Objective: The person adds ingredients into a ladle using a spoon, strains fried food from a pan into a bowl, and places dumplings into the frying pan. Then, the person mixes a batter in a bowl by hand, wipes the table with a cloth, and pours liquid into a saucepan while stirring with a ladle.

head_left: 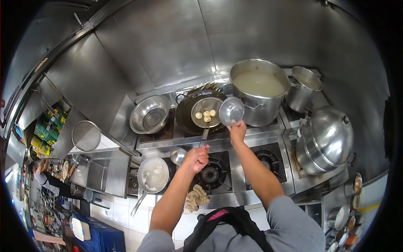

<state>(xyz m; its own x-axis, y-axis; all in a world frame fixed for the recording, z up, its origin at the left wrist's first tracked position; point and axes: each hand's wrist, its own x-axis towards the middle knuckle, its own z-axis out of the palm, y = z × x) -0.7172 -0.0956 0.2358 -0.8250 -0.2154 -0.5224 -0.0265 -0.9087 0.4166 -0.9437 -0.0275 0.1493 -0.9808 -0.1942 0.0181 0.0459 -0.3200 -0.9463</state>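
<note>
My left hand [197,158] is closed around the handle of a round mesh strainer [202,104]. Several pale, round balls [207,114] lie in the strainer's mesh, over a dark wok [183,112] on the back of the stove. Just right of the strainer, my right hand [237,131] grips a small, shiny, see-through-looking bowl [231,111] by its near edge, tilted. Whether anything is inside that bowl is unclear. Close beside my left hand is a metal ladle [178,155], its handle not plainly visible.
A large pot [259,101] of cloudy liquid, a smaller pot [305,86] and a domed steamer [327,138] stand right. Left are a metal basin [150,114], a saucepan [153,174] and a sink [98,173]. A cloth [197,198] hangs at the stove's front. Another person [52,180] is far left.
</note>
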